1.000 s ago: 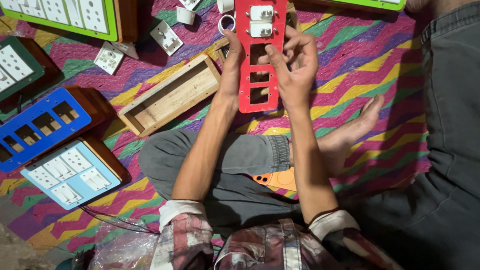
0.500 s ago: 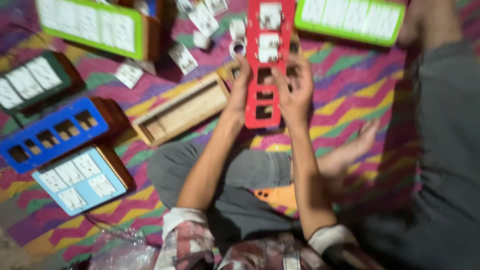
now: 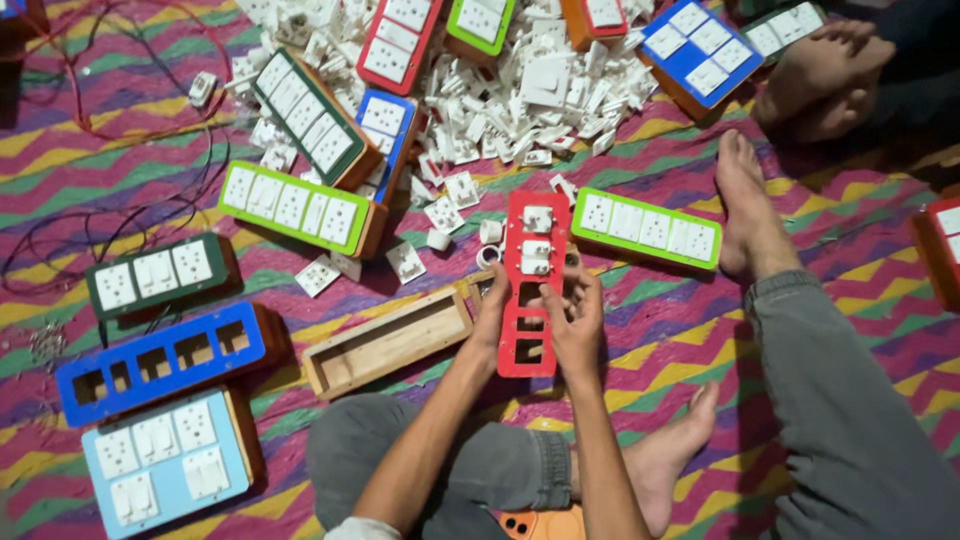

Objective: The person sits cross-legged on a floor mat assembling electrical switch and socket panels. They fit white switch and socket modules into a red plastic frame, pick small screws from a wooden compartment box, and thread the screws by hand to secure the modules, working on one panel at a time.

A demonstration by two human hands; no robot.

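I hold a long red switch plate upright in front of me with both hands. My left hand grips its left edge and my right hand grips its right edge. Two white switches sit in the plate's upper openings; the lower openings show through. An open wooden box lies on the striped mat just left of my left hand. My crossed legs in grey trousers are below.
A heap of white switch parts lies at the top. Filled plates in green, blue and light blue, plus an open-holed blue one, surround me. Another person's leg and bare foot are at right.
The view has tilted up and pulled back, showing the parts heap and more plates. Both hands still hold the red plate, which now sits lower and smaller in view.
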